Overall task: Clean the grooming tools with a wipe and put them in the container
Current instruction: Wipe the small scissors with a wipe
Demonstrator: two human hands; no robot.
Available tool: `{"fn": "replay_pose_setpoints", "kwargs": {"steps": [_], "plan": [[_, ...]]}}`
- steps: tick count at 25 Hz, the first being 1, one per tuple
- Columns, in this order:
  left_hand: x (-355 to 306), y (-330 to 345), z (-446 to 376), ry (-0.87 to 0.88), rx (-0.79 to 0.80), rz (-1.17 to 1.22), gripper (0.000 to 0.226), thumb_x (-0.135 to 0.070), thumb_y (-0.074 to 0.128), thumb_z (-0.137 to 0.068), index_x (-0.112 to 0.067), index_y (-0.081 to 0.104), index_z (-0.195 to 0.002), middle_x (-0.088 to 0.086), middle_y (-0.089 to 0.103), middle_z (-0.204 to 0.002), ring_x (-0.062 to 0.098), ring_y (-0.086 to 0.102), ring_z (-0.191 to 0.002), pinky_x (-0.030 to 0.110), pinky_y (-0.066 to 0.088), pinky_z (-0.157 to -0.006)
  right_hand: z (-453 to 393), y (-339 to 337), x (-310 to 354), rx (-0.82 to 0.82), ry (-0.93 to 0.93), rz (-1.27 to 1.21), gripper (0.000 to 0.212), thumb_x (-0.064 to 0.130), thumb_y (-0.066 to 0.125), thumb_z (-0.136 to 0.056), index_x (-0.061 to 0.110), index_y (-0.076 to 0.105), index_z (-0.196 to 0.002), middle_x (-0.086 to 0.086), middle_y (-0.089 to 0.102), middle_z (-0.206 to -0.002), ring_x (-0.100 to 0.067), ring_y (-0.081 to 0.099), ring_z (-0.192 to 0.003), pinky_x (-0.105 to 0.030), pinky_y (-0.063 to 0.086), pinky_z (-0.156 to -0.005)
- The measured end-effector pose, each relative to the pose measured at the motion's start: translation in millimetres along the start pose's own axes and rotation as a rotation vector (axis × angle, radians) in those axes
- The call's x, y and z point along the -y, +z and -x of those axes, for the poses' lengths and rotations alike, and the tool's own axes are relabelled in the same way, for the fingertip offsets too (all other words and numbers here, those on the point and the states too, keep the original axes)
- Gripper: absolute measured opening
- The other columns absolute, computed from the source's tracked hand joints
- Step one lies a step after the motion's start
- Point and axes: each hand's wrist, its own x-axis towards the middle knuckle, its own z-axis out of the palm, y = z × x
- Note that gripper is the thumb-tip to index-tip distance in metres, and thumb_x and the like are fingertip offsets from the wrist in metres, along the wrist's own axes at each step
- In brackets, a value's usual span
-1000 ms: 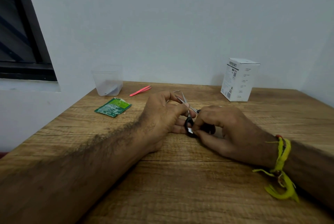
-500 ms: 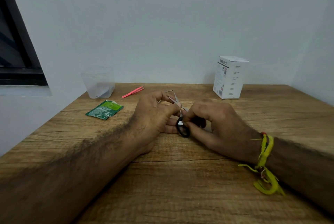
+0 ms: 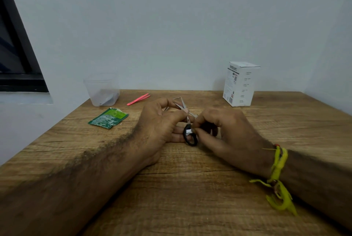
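Small scissors (image 3: 190, 137) with black ring handles and thin metal blades sit between both hands at the table's middle. My left hand (image 3: 160, 125) pinches the blades near the pivot between thumb and fingers, and the tips poke up above it. My right hand (image 3: 224, 131) grips the handle end with curled fingers. A small white piece (image 3: 189, 132) shows through one handle ring at my right fingertips. Pink tweezers (image 3: 138, 99) lie on the table further back. A clear plastic container (image 3: 102, 91) stands at the back left, with something dark inside.
A torn green wipe packet (image 3: 108, 118) lies in front of the container. A white carton (image 3: 241, 83) stands at the back right against the wall. The wooden table (image 3: 190, 197) ends at the left beside a wall with a dark window (image 3: 17, 60).
Both hands keep hold of the scissors in about the same spot. My head turned slightly, so everything slid a little to the left in view.
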Motion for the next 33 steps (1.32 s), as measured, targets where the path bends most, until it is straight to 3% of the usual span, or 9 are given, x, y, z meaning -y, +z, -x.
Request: {"fn": "replay_pose_setpoints", "kwargs": {"steps": [3,8,11,15,18,22,26,30,33], "plan": [[1,-1,-1,0.027,-0.064,0.021,0.010,-0.002,0.071,-0.089,-0.003,0.062,-0.094,0.024,0.074,-0.088,0.036,0.072,-0.058,0.043,0.061,-0.052,3,2,8,-0.137,0.238,-0.100,0.007,0.017,0.072,-0.083,0.024,0.072,-0.081,0.012,0.067,-0.072,-0.004,0.063,-0.072,-0.018,0.052,-0.062],[6,2,0,0.072,-0.155,-0.005,0.010,0.000,0.067,-0.092,0.002,0.060,-0.099,0.022,0.072,-0.079,0.032,0.073,-0.055,0.037,0.059,-0.049,3,10,19,-0.120,0.466,-0.163,0.006,0.024,0.075,-0.080,0.024,0.074,-0.074,0.009,0.070,-0.069,-0.002,0.064,-0.070,-0.020,0.054,-0.063],[5,6,3,0.093,-0.176,0.006,0.013,0.000,0.067,-0.092,-0.001,0.059,-0.101,0.021,0.073,-0.078,0.029,0.074,-0.057,0.035,0.059,-0.051,4,7,24,-0.172,0.500,-0.170,0.008,0.027,0.074,-0.078,0.025,0.073,-0.070,0.011,0.069,-0.065,0.000,0.063,-0.067,-0.013,0.050,-0.059],[5,6,5,0.108,-0.159,-0.071,0.017,-0.002,0.071,-0.089,-0.007,0.061,-0.101,0.013,0.076,-0.073,0.025,0.076,-0.064,0.034,0.061,-0.056,3,9,25,-0.067,0.579,-0.142,0.008,0.027,0.072,-0.083,0.026,0.072,-0.075,0.011,0.069,-0.071,-0.001,0.064,-0.071,-0.020,0.056,-0.064],[4,7,6,0.116,-0.156,-0.085,0.016,-0.002,0.072,-0.088,-0.006,0.062,-0.099,0.013,0.075,-0.071,0.023,0.075,-0.061,0.034,0.061,-0.056,2,9,23,-0.081,0.640,-0.195,0.010,0.027,0.072,-0.083,0.023,0.073,-0.073,0.009,0.071,-0.069,-0.002,0.066,-0.069,-0.026,0.058,-0.065],[3,7,6,0.159,-0.157,-0.139,0.015,-0.002,0.072,-0.088,-0.006,0.062,-0.098,0.012,0.075,-0.070,0.024,0.075,-0.061,0.037,0.062,-0.058,-1,8,20,-0.159,0.695,-0.205,0.011,0.024,0.074,-0.081,0.021,0.073,-0.071,0.009,0.071,-0.065,0.001,0.065,-0.067,-0.018,0.054,-0.057],[3,6,7,0.160,-0.166,-0.135,0.015,0.000,0.071,-0.088,-0.004,0.061,-0.099,0.013,0.075,-0.070,0.025,0.075,-0.060,0.033,0.060,-0.054,-1,10,23,-0.133,0.690,-0.203,0.010,0.027,0.073,-0.081,0.022,0.073,-0.071,0.009,0.071,-0.067,-0.001,0.066,-0.068,-0.022,0.058,-0.063],[4,8,7,0.125,-0.175,-0.076,0.017,0.005,0.067,-0.089,0.001,0.057,-0.102,0.018,0.073,-0.071,0.028,0.074,-0.057,0.032,0.059,-0.050,-1,13,23,-0.122,0.664,-0.161,0.012,0.028,0.072,-0.083,0.024,0.072,-0.072,0.010,0.069,-0.069,-0.001,0.064,-0.069,-0.012,0.052,-0.058],[4,8,7,0.134,-0.192,-0.094,0.016,0.005,0.067,-0.089,0.001,0.057,-0.100,0.018,0.073,-0.070,0.026,0.073,-0.055,0.032,0.059,-0.050,1,12,22,-0.058,0.601,-0.118,0.010,0.026,0.069,-0.087,0.025,0.071,-0.078,0.011,0.068,-0.074,-0.002,0.064,-0.073,-0.015,0.054,-0.062]]}}
